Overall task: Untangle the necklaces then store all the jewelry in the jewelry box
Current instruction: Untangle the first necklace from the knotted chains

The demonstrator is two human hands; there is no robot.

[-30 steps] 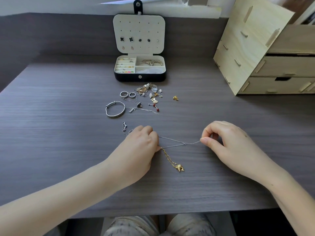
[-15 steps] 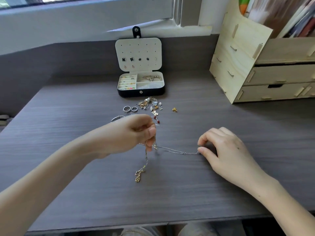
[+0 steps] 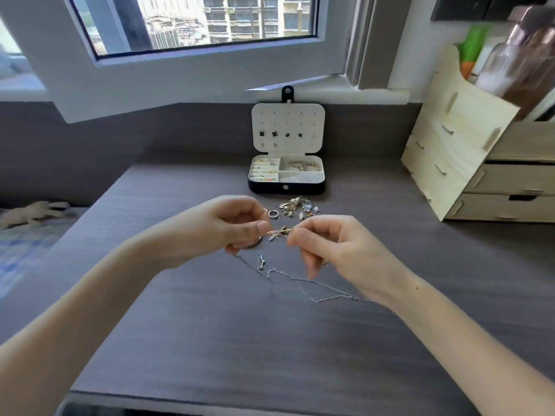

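Left hand point(image 3: 231, 226) and right hand point(image 3: 324, 244) both pinch the gold necklace point(image 3: 280, 231), raised off the desk point(image 3: 270, 340), probably so it pulls clear of the silver chain point(image 3: 315, 288) lying below; jewelry box point(image 3: 286, 178) open behind, ready for storing.

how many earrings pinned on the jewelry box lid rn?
6 clearly: two black clovers and two dark studs in one row; two pale ones below. Possibly a faint seventh at the row's right end.
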